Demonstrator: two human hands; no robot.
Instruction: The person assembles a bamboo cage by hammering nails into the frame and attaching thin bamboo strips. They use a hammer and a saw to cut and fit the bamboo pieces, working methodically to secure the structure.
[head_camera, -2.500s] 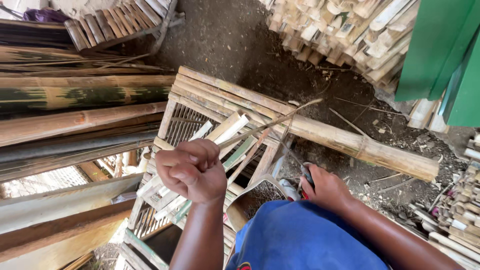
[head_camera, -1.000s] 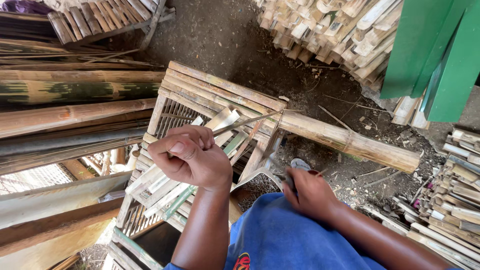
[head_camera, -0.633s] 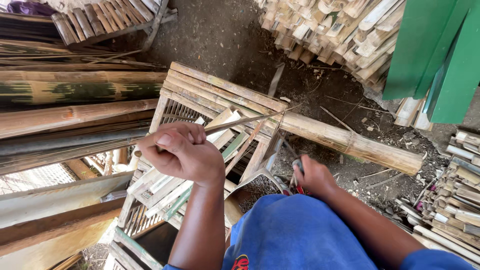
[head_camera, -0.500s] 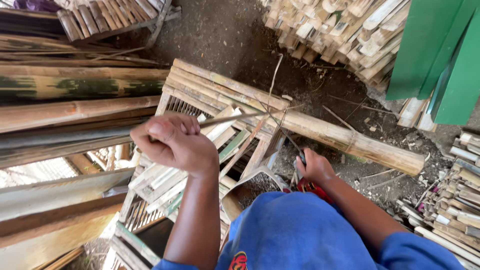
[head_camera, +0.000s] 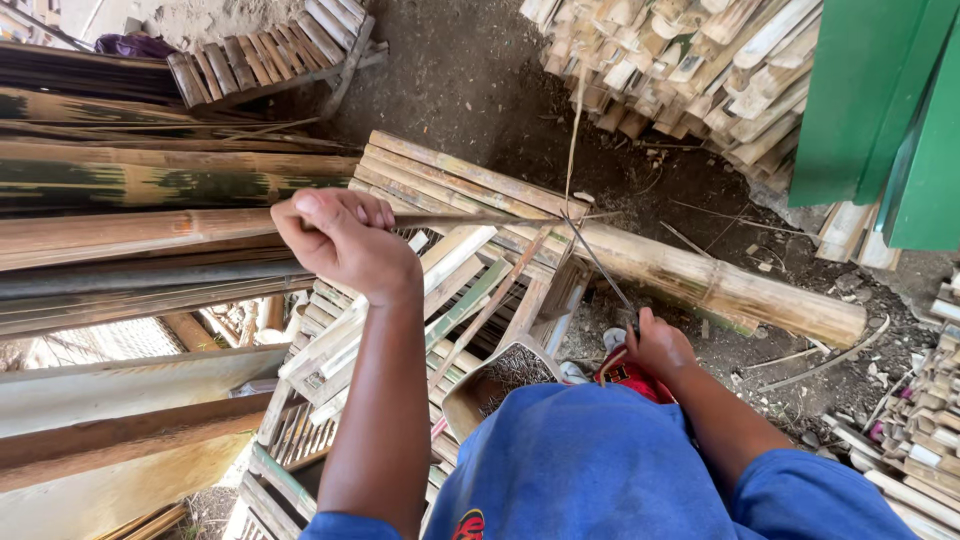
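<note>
The left hand (head_camera: 345, 240) is closed tight around a thin brown bamboo strip (head_camera: 470, 219) over the slatted bamboo crate (head_camera: 450, 290). The right hand (head_camera: 655, 345), lower and nearer, grips a dark blade with a red handle (head_camera: 612, 300) touching the strip's far end.

Thin bamboo sliver (head_camera: 470, 219): pale, narrow, long, lying near level, one end pinched in the closed left hand (head_camera: 340, 240), the other reaching right above the slatted bamboo frame (head_camera: 450, 185).

Knife (head_camera: 600, 265): slim dark blade, slanting up-left from the right hand (head_camera: 655, 345), tip meeting the sliver's far end. Handle hidden in the fist.

A finer strand (head_camera: 573, 130) rises from that meeting point.
</note>
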